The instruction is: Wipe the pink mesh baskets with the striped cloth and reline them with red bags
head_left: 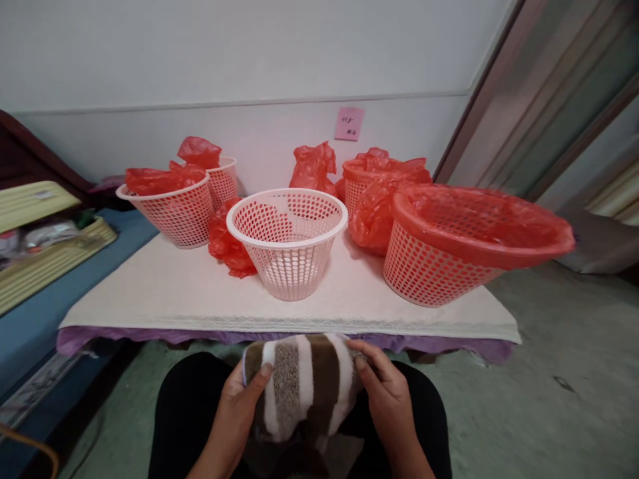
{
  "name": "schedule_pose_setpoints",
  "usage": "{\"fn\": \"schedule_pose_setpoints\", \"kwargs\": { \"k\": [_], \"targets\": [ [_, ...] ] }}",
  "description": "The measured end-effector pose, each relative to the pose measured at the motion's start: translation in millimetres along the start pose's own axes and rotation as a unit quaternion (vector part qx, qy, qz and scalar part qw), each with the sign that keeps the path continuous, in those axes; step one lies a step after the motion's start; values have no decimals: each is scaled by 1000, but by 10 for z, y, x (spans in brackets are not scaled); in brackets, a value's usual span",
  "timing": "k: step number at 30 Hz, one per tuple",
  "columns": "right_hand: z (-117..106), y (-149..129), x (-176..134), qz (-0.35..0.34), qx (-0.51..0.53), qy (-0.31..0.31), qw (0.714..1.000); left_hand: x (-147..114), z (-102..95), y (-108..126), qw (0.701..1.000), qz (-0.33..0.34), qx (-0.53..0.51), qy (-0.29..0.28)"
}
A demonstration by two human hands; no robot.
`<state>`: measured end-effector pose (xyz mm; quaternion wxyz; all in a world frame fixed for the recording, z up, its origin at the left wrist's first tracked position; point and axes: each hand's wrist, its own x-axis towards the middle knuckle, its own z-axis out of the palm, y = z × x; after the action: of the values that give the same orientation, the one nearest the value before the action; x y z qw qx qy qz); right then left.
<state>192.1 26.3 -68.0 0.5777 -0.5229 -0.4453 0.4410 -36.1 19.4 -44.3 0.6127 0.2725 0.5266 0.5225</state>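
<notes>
Between my knees I hold up a striped plush cloth [299,382] in brown, white and grey, folded or doubled over. My left hand [237,402] grips its left edge, thumb on top. At the upper right corner my right hand [384,389] pinches the cloth between thumb and fingers. Beyond the cloth, on the white-covered table [174,303], stands a pale pink mesh basket [289,259] with no liner. A crumpled red plastic bag [232,243] lies against its left side.
At the right stands a mesh basket lined with a red bag [434,266]. Another red-bagged basket [352,189] is behind it. Two more baskets [182,216] hold red bags at the left. A pink note [349,124] is on the wall. Yellow plastic trays [54,259] sit far left.
</notes>
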Motion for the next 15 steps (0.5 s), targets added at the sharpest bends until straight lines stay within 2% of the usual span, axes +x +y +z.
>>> {"fn": "schedule_pose_setpoints", "kwargs": {
  "k": [2, 4, 8, 12, 15],
  "targets": [
    [38, -26, -35, 59, 114, -5, 992, 11, -11, -19, 1000, 8, 8, 1],
    [72, -26, -72, 112, 203, -37, 972, 9, -27, -20, 1000, 3, 6, 9],
    [92, -3, -123, 163, 242, -103, 951, -37, -68, 18, 998, -37, -34, 25],
    [92, -11, -107, 180, 283, -85, 938, -95, -97, 58, 987, -88, -125, 49],
    [122, 7, -92, 215, 336, -59, 915, -105, -116, 68, 978, -103, -167, 65]
  ]
}}
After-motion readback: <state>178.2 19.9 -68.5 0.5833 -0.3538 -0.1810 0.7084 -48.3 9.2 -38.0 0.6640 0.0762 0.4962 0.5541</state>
